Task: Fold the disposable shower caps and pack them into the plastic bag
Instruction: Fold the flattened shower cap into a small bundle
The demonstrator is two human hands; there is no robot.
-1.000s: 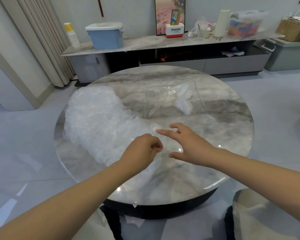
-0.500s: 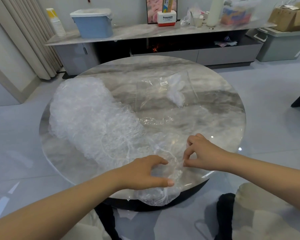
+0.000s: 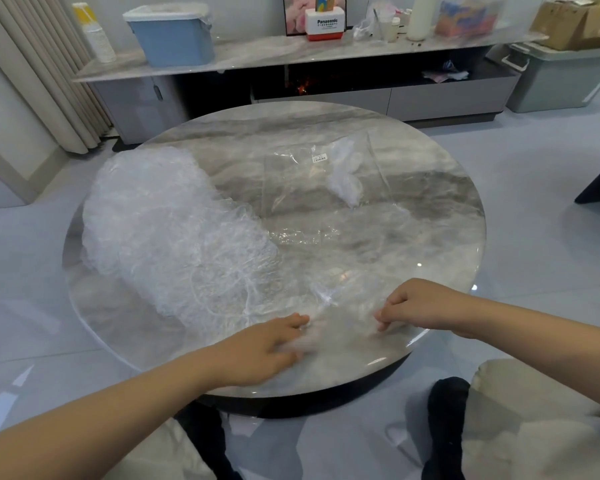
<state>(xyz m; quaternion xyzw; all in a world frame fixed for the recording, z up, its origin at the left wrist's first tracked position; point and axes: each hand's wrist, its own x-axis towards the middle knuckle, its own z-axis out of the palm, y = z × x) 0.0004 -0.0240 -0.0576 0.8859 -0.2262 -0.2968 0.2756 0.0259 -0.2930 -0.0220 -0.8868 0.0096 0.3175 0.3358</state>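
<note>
We see the right hand point(image 3: 425, 306) pinching one cap point(image 3: 340, 306) near the table point(image 3: 430, 161) edge; the left hand point(image 3: 264, 348) is blurred, grip undetermined; thin film may tear under pull.

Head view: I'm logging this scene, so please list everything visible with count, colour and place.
Round table: one, grey marble, centre.
Shower caps pile: count unclear, clear-white, table's left.
Spread shower cap: one, clear, near edge, between the hands.
Plastic bag: one, clear, far centre, white contents.
Storage bin: one, blue, cabinet left.
Panasonic box: one, white-red, cabinet.
Cardboard box: one, brown, far right.
Left hand: blurred, on cap.
Right hand: pinching cap.
</note>
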